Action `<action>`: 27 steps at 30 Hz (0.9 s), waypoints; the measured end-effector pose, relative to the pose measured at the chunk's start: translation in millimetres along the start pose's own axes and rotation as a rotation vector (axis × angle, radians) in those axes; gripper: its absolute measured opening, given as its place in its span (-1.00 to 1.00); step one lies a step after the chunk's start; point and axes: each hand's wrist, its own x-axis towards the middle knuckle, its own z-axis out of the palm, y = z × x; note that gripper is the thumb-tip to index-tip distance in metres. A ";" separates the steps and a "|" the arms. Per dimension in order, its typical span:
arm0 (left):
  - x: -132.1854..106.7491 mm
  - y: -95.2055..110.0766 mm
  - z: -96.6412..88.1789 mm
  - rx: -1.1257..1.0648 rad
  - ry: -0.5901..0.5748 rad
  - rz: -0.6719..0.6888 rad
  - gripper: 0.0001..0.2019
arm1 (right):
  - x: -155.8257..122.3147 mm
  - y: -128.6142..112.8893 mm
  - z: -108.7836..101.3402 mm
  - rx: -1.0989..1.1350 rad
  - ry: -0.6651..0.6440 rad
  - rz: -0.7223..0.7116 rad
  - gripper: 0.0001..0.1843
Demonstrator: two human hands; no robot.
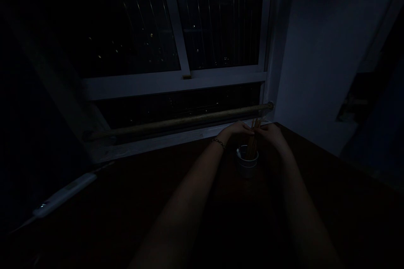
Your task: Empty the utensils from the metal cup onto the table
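The room is very dark. A small white cup (248,166) stands on a dark table (126,201) near the window. A bundle of thin brown sticks (251,148) stands upright in the cup. My left hand (237,129), with a thin bracelet on its wrist, is closed around the sticks from the left. My right hand (270,133) grips the same sticks from the right. Both hands meet just above the cup's rim.
A window (176,29) with a pale frame fills the back, with night lights beyond. A long horizontal rail (176,122) runs below the window. A white power strip (65,195) lies at the table's left. A pale wall (318,71) stands at the right.
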 end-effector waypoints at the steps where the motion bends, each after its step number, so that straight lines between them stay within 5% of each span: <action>1: -0.7 0.6 -0.3 0.012 0.014 0.012 -0.68 | -0.5 -0.9 0.0 -0.013 0.015 -0.009 -0.65; 8: -11.9 4.1 -4.9 0.032 0.061 0.139 -0.65 | -11.2 -14.7 -4.2 -0.001 0.133 -0.136 -0.64; 16: -38.0 51.4 -7.6 0.235 0.137 0.609 -0.74 | -39.6 -37.3 -28.6 0.084 0.512 -0.419 -0.76; 23: -118.8 129.2 24.4 0.458 0.267 0.856 -0.85 | -99.4 -62.5 -65.2 0.189 0.857 -0.758 -0.86; 27: -180.7 150.5 49.4 0.515 0.312 0.778 -0.81 | -131.6 -78.7 -68.9 0.279 0.948 -0.765 -0.93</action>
